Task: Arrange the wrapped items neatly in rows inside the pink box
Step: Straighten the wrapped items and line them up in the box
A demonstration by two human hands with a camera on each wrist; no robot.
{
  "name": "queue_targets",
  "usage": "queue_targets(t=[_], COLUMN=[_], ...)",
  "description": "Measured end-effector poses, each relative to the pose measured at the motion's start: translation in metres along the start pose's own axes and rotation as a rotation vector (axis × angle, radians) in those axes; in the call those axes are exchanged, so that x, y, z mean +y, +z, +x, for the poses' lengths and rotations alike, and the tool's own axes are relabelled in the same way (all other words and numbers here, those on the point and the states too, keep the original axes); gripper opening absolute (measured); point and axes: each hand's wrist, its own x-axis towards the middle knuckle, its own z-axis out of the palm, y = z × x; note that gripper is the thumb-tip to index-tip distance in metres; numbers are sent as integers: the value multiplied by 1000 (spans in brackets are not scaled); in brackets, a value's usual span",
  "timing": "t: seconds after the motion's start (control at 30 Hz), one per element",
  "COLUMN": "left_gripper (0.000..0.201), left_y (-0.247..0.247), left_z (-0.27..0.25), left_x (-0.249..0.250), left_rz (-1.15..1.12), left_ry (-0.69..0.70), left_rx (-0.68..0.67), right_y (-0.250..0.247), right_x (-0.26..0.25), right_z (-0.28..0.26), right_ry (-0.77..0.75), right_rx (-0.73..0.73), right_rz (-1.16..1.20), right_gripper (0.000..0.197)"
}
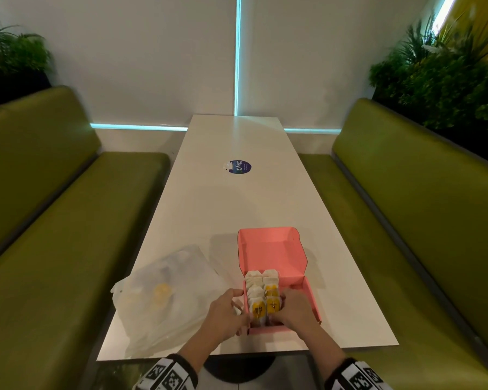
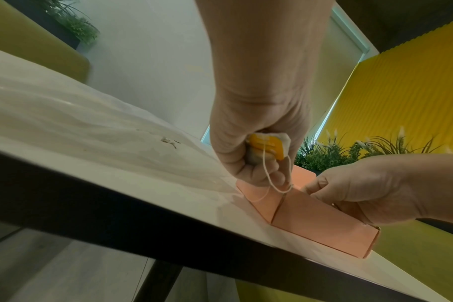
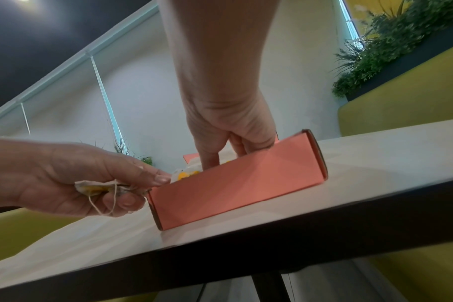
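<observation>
Box: open pink cardboard box (image 1: 310, 294) at table's near edge, two rows forming.
Left hand (image 2: 248, 143): we grip one yellow-labelled wrapped sachet (image 2: 268, 147).
Right hand (image 1: 296, 308): fingers inside; grasp indeterminable.
Advice: we seat sachet upright, flush.

Pink cardboard box (image 1: 273, 249): one, lid open
Small white wrapped packets with yellow labels (image 1: 258, 309): about six in the box, one more in the left hand (image 2: 248, 147)
Clear plastic bag (image 1: 166, 296): one
Hands: two
</observation>
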Motion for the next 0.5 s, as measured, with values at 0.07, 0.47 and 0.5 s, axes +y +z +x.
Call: queue_targets(t=[0.07, 0.47, 0.5], left_gripper=[56, 56, 56], left_y=[0, -4, -4], left_z=[1, 2, 2], left_x=[0, 0, 0], left_rz=[9, 37, 29], left_ry=[0, 5, 3], left_rx=[-3, -20, -21], right_y=[-2, -2, -2], right_x=[-1, -6, -6], right_z=[-1, -2, -2], right_ry=[13, -17, -24], right_rx=[3, -79, -78], right_rz=[1, 154, 169], right_gripper=[20, 11, 12])
